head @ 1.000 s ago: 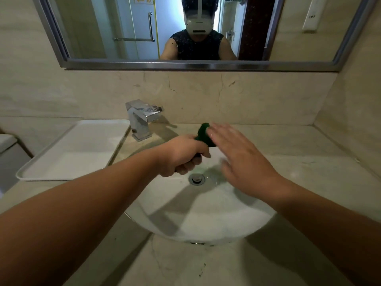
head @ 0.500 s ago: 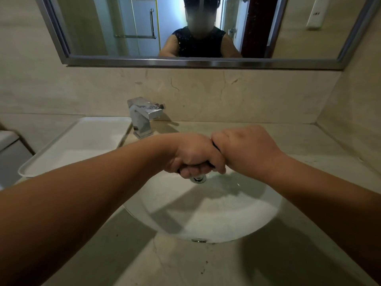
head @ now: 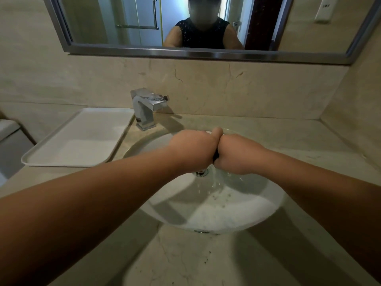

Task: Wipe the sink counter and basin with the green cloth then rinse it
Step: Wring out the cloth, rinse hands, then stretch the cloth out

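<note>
My left hand (head: pixel 190 150) and my right hand (head: pixel 237 153) are clenched side by side above the white basin (head: pixel 226 213), knuckles touching. Between them only a dark sliver of the green cloth (head: pixel 215 156) shows; both fists grip it and the rest is hidden. Water drips from under the hands onto the basin around the drain (head: pixel 202 172). The beige stone counter (head: pixel 185 261) surrounds the basin. The chrome tap (head: pixel 147 109) stands at the back left, with no stream visible from it.
A white tray (head: pixel 78 139) lies on the counter left of the basin. A mirror (head: pixel 206 23) hangs on the wall above and reflects a person. The side wall closes in at the right. A white fixture (head: pixel 8 129) sits at the far left.
My right hand, open a second ago, closed on the cloth next to my left. Both fists now squeeze it tighter, and water falls into the basin.
</note>
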The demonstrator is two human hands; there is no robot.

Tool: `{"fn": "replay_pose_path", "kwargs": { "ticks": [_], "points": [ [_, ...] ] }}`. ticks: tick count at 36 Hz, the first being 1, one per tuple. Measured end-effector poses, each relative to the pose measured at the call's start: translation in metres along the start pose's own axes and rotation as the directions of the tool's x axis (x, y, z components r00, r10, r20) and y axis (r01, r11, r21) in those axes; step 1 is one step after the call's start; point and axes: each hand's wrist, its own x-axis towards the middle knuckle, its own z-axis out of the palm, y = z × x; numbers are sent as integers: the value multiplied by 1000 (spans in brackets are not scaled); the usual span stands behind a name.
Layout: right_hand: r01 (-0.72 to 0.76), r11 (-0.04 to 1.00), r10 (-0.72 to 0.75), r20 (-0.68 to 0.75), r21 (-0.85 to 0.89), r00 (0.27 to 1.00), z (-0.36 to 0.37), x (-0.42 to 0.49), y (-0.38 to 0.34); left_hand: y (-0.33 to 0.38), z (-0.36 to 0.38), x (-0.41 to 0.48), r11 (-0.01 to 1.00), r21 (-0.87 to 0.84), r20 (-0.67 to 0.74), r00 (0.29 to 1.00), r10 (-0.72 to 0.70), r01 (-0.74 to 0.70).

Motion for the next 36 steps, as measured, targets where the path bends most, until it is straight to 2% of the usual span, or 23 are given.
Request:
{"fn": "replay_pose_path", "kwargs": {
  "ticks": [6, 10, 12, 14, 17, 21, 24, 31, 36],
  "points": [
    [-101, 979, 87, 80, 179, 993, 13, 7, 3, -5, 10, -3, 995, 92, -51, 998, 34, -30],
    [-122, 978, 110, 76, 169, 991, 13, -2, -3, -5, 15, -7, 994, 112, -43, 999, 18, -14],
    [-112, 990, 108, 53, 90, 993, 17, -5, -3, -4, 11, -8, 997, 68, -21, 1000, -22, 23],
    [-83, 996, 82, 48, 20, 996, 18, -7, -4, -4, 5, -10, 997, -30, 71, 995, -68, 70],
    [-34, 998, 30, 69, 59, 997, 11, -15, -9, -8, -4, -15, 974, -192, 166, 982, -86, 118],
    [25, 993, -29, 39, 113, 999, -3, -23, -16, -21, -19, -27, 879, -408, 277, 951, -137, 246],
    [18, 977, -29, 50, 212, 998, -17, -29, -23, -32, -35, -42, 786, -538, 355, 928, -115, 303],
    [75, 941, -99, 57, 331, 993, -36, -42, -49, -65, -63, -84, 684, -621, 460, 885, -78, 383],
    [97, 885, -118, 18, 455, 993, -38, -42, -70, -76, -71, -115, 477, -748, 505, 862, -45, 462]
  ]
}}
